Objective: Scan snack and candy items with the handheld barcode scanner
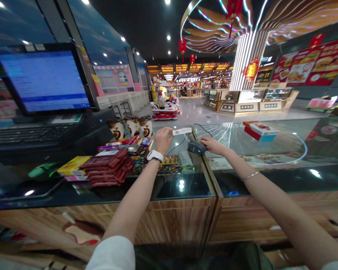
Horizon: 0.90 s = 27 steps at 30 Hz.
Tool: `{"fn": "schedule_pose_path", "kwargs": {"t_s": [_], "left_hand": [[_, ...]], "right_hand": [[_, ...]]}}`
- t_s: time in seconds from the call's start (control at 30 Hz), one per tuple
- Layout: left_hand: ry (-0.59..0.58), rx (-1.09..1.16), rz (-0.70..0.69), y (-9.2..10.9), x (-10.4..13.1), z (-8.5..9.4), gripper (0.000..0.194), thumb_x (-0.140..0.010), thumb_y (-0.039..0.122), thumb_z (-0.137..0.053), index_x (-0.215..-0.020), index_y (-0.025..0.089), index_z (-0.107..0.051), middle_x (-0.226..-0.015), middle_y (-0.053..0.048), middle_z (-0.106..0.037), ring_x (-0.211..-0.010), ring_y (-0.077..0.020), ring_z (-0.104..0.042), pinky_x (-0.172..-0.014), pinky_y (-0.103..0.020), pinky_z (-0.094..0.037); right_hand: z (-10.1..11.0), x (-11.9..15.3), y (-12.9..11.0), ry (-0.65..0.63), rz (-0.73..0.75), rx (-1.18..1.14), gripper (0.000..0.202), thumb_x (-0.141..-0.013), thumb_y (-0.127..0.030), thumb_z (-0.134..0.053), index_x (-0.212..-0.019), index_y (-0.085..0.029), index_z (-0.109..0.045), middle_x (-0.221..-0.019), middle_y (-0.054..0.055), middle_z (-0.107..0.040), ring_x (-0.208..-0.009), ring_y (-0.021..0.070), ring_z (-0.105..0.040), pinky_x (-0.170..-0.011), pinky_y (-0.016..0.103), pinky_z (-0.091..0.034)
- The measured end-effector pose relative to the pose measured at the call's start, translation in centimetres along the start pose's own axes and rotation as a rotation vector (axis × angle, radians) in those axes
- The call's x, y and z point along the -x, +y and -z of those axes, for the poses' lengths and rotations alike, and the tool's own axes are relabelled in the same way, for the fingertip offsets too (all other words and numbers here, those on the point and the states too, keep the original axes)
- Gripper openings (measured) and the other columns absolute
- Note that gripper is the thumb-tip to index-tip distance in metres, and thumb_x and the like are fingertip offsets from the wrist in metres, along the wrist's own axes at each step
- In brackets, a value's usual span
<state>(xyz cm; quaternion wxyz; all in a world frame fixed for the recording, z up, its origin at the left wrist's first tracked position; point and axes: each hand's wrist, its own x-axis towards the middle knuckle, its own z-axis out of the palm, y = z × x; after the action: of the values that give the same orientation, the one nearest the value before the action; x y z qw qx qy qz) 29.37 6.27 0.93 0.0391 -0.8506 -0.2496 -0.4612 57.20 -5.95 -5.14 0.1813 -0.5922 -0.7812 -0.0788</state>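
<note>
Over the glass counter (171,187), my left hand (163,140) grips the end of a narrow white item with a barcode (182,131). Its exact kind is too small to tell. My right hand (213,145) is closed around a dark barcode scanner (196,147) with a small blue light, its head pointing left. The scanner sits just below and right of the white item, apart from it. Left of my left wrist lies a stack of dark red packets (108,168), with colourful snack bars (141,148) behind it.
A monitor (45,80) and a keyboard (30,134) stand at the left. Several patterned cups (131,126) line the far counter edge. Flat boxes (260,130) lie on the right glass. A yellow box (74,165) is beside the packets. A cable (205,127) runs behind the scanner.
</note>
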Motion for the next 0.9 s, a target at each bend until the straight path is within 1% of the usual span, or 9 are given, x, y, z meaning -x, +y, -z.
{"fn": "schedule_pose_path", "kwargs": {"t_s": [0.1,0.2,0.27,0.37,0.47,0.6,0.73,0.8,0.9], "left_hand": [[0.004,0.001,0.008,0.0,-0.1,0.1,0.019,-0.086,0.008,-0.060,-0.099,0.020,-0.065,-0.107,-0.007,-0.072,-0.107,-0.0250,-0.064,-0.098,-0.040,-0.045],[0.002,0.004,0.011,0.1,-0.1,0.2,0.019,-0.086,0.008,-0.059,-0.099,0.020,-0.065,-0.108,-0.007,-0.072,-0.108,-0.0253,-0.064,-0.099,-0.040,-0.044],[-0.002,0.006,0.013,0.2,-0.1,0.2,0.018,-0.086,0.009,-0.059,-0.098,0.021,-0.065,-0.108,-0.007,-0.072,-0.108,-0.0254,-0.064,-0.100,-0.041,-0.044],[-0.009,0.005,0.017,0.3,-0.1,0.3,0.019,-0.085,0.009,-0.059,-0.098,0.022,-0.064,-0.108,-0.007,-0.072,-0.108,-0.0256,-0.064,-0.100,-0.041,-0.044],[-0.010,0.006,0.014,0.2,-0.1,0.2,0.019,-0.085,0.009,-0.058,-0.098,0.022,-0.064,-0.108,-0.007,-0.072,-0.109,-0.0256,-0.063,-0.101,-0.042,-0.043],[-0.013,0.004,0.015,0.1,-0.1,0.3,0.020,-0.085,0.009,-0.058,-0.098,0.022,-0.064,-0.109,-0.007,-0.072,-0.110,-0.0255,-0.063,-0.102,-0.041,-0.043],[-0.013,-0.010,0.030,0.0,-0.2,0.4,0.021,-0.084,0.008,-0.058,-0.098,0.023,-0.064,-0.110,-0.006,-0.072,-0.110,-0.0256,-0.063,-0.103,-0.041,-0.043],[-0.010,-0.016,0.034,0.0,-0.2,0.5,0.021,-0.084,0.008,-0.059,-0.098,0.023,-0.063,-0.110,-0.007,-0.072,-0.110,-0.0258,-0.063,-0.102,-0.041,-0.043],[-0.012,-0.023,0.036,-0.1,-0.1,0.5,0.021,-0.084,0.008,-0.058,-0.097,0.023,-0.063,-0.111,-0.007,-0.072,-0.110,-0.0260,-0.063,-0.102,-0.041,-0.043]], "right_hand": [[0.8,0.6,0.5,0.099,-0.019,-0.056,0.060,-0.078,-0.007,-0.059,-0.136,-0.022,-0.053,-0.128,0.014,-0.058,-0.119,0.0302,-0.059,-0.103,0.051,-0.048],[2.2,1.3,1.5,0.279,-0.070,-0.108,0.055,-0.081,-0.012,-0.056,-0.135,-0.022,-0.052,-0.126,0.013,-0.056,-0.120,0.0302,-0.057,-0.104,0.051,-0.048],[3.1,1.8,2.2,0.385,-0.120,-0.110,0.055,-0.080,-0.012,-0.054,-0.133,-0.021,-0.052,-0.126,0.014,-0.056,-0.120,0.0308,-0.057,-0.105,0.051,-0.047],[4.2,2.4,2.8,0.483,-0.193,-0.100,0.056,-0.074,-0.010,-0.053,-0.129,-0.019,-0.054,-0.125,0.015,-0.056,-0.119,0.0321,-0.057,-0.105,0.052,-0.046],[4.9,2.5,2.2,0.537,-0.236,-0.135,0.047,-0.074,-0.018,-0.058,-0.121,-0.019,-0.057,-0.121,0.015,-0.059,-0.116,0.0333,-0.057,-0.103,0.054,-0.046],[5.9,2.1,-0.4,0.605,-0.256,-0.277,0.040,-0.076,-0.038,-0.063,-0.112,-0.019,-0.060,-0.113,0.011,-0.065,-0.106,0.0308,-0.060,-0.098,0.051,-0.049],[7.3,1.8,-3.4,0.586,-0.246,-0.365,0.032,-0.076,-0.041,-0.059,-0.097,-0.018,-0.064,-0.092,0.009,-0.069,-0.090,0.0281,-0.063,-0.086,0.045,-0.053],[8.0,1.9,-4.6,0.536,-0.232,-0.355,0.028,-0.076,-0.039,-0.059,-0.092,-0.018,-0.065,-0.086,0.008,-0.071,-0.086,0.0272,-0.064,-0.081,0.042,-0.054],[8.8,2.1,-6.0,0.442,-0.201,-0.289,0.026,-0.075,-0.035,-0.062,-0.092,-0.018,-0.068,-0.082,0.005,-0.072,-0.081,0.0260,-0.066,-0.076,0.037,-0.053]]}}
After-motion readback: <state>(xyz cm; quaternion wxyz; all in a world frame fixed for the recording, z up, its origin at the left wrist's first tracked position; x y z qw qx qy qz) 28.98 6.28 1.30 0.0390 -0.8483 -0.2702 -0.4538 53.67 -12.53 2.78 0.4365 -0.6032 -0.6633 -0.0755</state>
